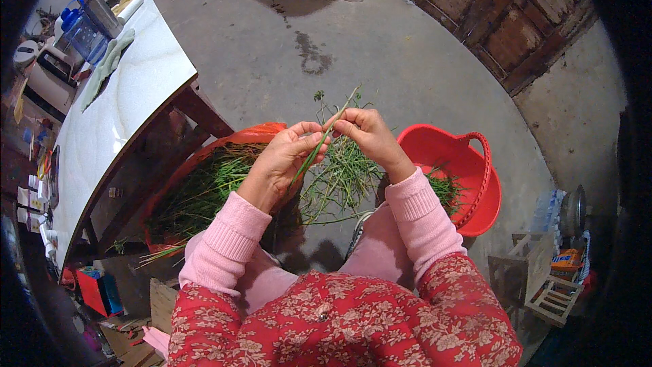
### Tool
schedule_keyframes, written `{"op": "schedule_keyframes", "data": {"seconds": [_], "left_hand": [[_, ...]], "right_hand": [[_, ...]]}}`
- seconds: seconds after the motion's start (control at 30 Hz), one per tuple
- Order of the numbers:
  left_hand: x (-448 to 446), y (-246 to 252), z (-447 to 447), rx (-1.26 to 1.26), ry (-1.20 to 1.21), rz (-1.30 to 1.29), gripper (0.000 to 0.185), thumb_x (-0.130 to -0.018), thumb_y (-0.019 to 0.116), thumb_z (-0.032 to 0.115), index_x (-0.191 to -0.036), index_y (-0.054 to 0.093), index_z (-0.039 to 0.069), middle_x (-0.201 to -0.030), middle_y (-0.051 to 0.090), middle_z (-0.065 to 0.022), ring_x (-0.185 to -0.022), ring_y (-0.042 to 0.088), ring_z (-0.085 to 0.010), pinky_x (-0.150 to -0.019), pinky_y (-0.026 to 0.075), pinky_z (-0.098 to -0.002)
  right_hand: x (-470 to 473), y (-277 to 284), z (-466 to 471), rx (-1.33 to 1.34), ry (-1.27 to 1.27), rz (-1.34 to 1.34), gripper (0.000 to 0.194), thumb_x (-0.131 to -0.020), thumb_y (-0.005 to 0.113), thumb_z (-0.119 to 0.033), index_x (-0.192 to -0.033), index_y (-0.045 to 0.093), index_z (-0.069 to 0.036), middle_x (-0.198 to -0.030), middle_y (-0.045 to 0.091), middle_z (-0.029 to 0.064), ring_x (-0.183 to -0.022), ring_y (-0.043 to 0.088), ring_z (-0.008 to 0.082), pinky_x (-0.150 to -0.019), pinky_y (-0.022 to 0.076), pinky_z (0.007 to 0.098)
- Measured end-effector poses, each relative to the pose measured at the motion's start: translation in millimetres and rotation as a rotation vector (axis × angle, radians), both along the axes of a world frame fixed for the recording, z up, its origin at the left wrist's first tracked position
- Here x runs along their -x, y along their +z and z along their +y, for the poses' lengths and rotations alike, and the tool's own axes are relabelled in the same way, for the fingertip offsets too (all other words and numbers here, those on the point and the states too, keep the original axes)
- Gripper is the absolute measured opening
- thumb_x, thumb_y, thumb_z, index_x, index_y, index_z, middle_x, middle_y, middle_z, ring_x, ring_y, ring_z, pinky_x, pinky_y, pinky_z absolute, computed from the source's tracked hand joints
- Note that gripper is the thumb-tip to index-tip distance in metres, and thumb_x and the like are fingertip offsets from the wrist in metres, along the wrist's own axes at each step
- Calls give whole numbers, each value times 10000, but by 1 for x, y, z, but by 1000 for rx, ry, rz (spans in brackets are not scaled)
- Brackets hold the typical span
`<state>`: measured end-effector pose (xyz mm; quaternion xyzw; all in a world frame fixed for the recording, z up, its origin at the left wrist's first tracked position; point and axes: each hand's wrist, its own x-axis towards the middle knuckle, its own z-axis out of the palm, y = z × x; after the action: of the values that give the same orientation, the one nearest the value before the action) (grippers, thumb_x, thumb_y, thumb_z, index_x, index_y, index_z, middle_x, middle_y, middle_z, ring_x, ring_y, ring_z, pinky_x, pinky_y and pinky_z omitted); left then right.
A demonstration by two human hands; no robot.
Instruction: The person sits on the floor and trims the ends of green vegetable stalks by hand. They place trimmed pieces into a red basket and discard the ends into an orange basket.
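Observation:
Between my two hands is a thin green plant stalk point(311, 156) with a pale upper end, slanting up to the right. My left hand point(293, 155) pinches its green part between thumb and fingers. Higher up, my right hand point(368, 135) grips the pale part with thumb and forefinger. Under my hands a loose heap of green stems point(342, 176) lies on the floor. To the left, an orange-red plastic bag point(249, 135) holds many grassy stalks point(209, 183). A red plastic basket point(430, 140) on the right contains a small bunch of green stalks point(443, 188), partly hidden by my right sleeve.
A white-topped table point(147, 46) stands at the left, bearing a blue water jug point(86, 33), a metal flask point(99, 10) and a green cloth point(108, 69). Small wooden stools point(530, 270) sit at the right. A wooden door point(499, 15) is at the far right.

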<state>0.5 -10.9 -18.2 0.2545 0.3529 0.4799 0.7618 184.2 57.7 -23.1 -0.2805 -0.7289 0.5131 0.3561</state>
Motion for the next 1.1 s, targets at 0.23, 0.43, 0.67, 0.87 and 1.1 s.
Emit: {"op": "schedule_keyframes", "data": {"seconds": [0.23,0.43,0.67,0.87,1.1], "left_hand": [[-5,-4,1,-145,42,153,183,-855,608,123,-986,523,26,-863,604,-57,-748,593,-104,-658,501,-207],[-5,-2,0,-44,89,197,167,-858,599,106,-981,545,6,-847,610,-64,-733,599,-113,-635,501,-202],[-5,5,-2,-39,58,250,219,-860,602,126,-1030,551,-2,-855,618,-58,-726,603,-107,-635,499,-199],[-6,8,-3,-56,45,263,241,-860,603,134,-1051,563,-8,-856,622,-52,-724,601,-97,-644,497,-201],[-5,10,-5,-64,40,265,244,-856,610,139,-1046,566,-8,-851,623,-53,-712,601,-94,-635,498,-200]], "right_hand": [[3,7,-5,-295,-143,-162,168,-793,620,-156,-811,644,10,-710,627,124,-623,607,181,-576,461,284],[3,12,-9,-393,-207,-272,117,-738,628,-116,-737,618,1,-733,636,110,-673,619,201,-638,458,286],[4,8,-5,-334,-276,-164,129,-738,598,-130,-700,618,-9,-658,628,99,-591,614,183,-540,455,286],[-2,2,3,-156,-293,-114,135,-756,588,-131,-723,624,-5,-643,625,43,-569,561,100,-532,432,254],[-10,-6,15,110,-332,62,139,-812,568,-112,-727,605,-9,-650,589,5,-594,531,62,-563,416,198]]}}
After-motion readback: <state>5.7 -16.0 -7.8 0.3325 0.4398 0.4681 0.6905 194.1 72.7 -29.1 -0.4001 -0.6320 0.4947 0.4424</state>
